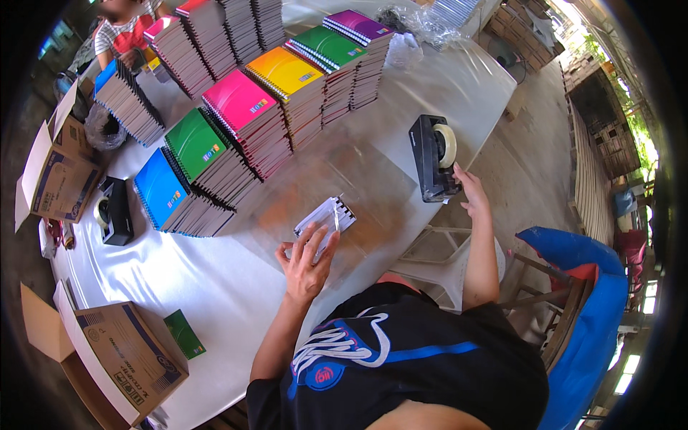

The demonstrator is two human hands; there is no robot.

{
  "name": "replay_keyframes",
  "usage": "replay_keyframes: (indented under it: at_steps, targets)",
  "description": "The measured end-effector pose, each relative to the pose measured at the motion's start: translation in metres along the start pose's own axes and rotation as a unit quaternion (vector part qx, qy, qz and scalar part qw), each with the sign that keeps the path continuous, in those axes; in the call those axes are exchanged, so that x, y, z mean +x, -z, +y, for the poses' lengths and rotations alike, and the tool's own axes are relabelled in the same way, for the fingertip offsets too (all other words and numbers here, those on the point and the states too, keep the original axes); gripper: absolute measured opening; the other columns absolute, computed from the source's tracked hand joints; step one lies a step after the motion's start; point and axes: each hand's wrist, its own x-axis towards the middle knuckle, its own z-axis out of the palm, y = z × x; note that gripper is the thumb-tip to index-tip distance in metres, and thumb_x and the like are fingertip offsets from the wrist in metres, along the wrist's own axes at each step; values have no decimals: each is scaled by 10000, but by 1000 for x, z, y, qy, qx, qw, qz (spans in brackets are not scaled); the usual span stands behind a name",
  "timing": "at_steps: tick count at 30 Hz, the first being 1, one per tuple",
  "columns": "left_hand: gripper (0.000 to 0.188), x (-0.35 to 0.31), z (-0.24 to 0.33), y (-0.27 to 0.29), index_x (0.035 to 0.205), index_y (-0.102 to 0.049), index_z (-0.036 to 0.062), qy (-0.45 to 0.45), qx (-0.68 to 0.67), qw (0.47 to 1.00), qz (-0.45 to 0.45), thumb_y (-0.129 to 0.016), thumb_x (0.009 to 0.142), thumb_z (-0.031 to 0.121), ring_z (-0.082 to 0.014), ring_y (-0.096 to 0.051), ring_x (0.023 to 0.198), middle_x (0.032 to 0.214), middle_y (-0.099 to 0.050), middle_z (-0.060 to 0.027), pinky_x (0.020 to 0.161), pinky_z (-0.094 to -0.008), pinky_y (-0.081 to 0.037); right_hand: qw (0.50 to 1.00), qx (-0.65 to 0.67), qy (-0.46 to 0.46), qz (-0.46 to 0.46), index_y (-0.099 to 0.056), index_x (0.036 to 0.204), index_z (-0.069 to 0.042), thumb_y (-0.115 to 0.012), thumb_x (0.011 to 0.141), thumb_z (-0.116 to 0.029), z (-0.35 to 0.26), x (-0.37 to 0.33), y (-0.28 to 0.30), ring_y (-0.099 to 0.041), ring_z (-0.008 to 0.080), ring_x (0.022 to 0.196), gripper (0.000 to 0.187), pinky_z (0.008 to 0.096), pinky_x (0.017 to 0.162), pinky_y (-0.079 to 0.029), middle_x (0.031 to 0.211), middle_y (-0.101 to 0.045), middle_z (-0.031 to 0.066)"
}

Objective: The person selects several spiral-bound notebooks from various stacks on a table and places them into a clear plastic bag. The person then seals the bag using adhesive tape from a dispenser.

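Observation:
A small white notepad [324,219] with black spiral binding lies on a clear sheet [362,179] over the table, a shiny strip running across one end. My left hand [307,264] rests its spread fingertips on the notepad's near edge, fingers apart. To the right, a black tape dispenser [428,159] with a roll of tape [448,145] stands by the table's edge. My right hand [471,192] is at the dispenser's near right side with its fingers apart. Whether a piece of tape is at those fingertips is too small to tell.
Tall stacks of spiral notebooks [247,97] in several colours fill the table's far side. A second tape dispenser [115,211] and open cartons [132,351] stand at the left. A white plastic chair [437,261] is beside the table. Another person [129,29] sits at the far left.

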Motion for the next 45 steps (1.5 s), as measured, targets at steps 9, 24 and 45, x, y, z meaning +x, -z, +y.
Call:
replay_keyframes:
  at_steps: [9,24,45]
  targets:
    - [414,3,-2,5,1046,-696,224,-10,21,1000,-9,-722,652,101,-143,-554,1091,1023,-591,67,798,-395,-308,899,396,81,-166,-566,1199,-76,-567,873,-318,46,-14,3,-440,188,1139,405,646,1008,-193,1292,-502,12]
    - [363,-4,-4,-5,1030,-615,155,43,-21,999,-4,-751,695,126,-127,-570,1068,1007,-633,35,892,-426,-309,915,-27,404,1,-692,923,-8,-564,909,-155,-17,-122,-66,-564,92,624,195,231,596,-447,718,-642,38]
    - [620,56,23,41,1199,-584,148,139,-38,968,-206,-732,597,170,-220,-491,1073,1118,-469,-48,814,-490,-352,879,-113,436,-160,-720,769,-63,-652,851,-309,56,-134,-191,-548,145,445,268,309,451,-411,512,-575,82]
